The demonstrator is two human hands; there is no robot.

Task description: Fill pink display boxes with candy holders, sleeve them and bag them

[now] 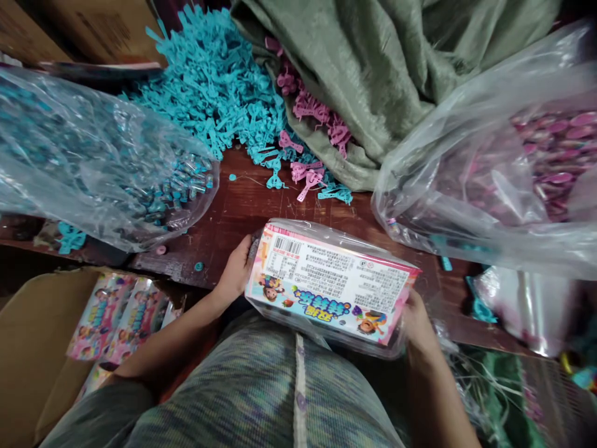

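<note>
Held at both ends: left hand (236, 272) wrapped around the left end of the pack (329, 283), right hand (416, 325) closed on the right end. Hanging over the lap at the near edge of the counter (242, 211). Likely to slip, given the slick wrap and only end grips; could also knock loose blue parts (214, 87) off the counter. Long axis running left to right, right end dipping nearer; printed label facing up, text upside down.

one held packet (329, 286), perhaps three packets (116, 317) boxed, two clear bags (84, 162), one green sack (382, 68)
</note>
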